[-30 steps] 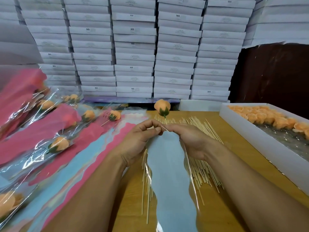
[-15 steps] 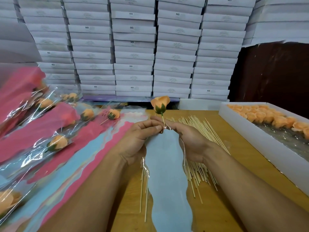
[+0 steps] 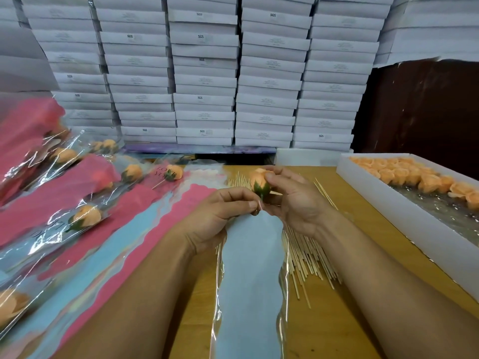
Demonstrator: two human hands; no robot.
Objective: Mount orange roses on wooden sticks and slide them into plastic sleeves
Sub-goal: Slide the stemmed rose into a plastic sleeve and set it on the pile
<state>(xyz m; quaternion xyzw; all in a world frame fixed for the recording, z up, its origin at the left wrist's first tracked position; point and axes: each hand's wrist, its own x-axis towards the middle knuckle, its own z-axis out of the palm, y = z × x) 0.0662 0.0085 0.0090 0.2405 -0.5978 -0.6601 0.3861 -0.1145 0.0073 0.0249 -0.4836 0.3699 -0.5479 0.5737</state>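
Stacked white flat cardboard boxes (image 3: 204,73) fill the far wall. The wooden table (image 3: 344,294) carries, at right, a long white tray of loose orange roses (image 3: 404,174); at left, a spread of pink and blue sleeved roses (image 3: 85,216). A blue-backed clear plastic sleeve (image 3: 251,281) lies near centre over a scatter of thin wooden sticks (image 3: 308,257). The left hand (image 3: 220,216) pinches the sleeve's far opening. The right hand (image 3: 295,200) holds the orange rose with green calyx (image 3: 260,181) in curled fingertips, just above that opening. Its stick is not discernible.
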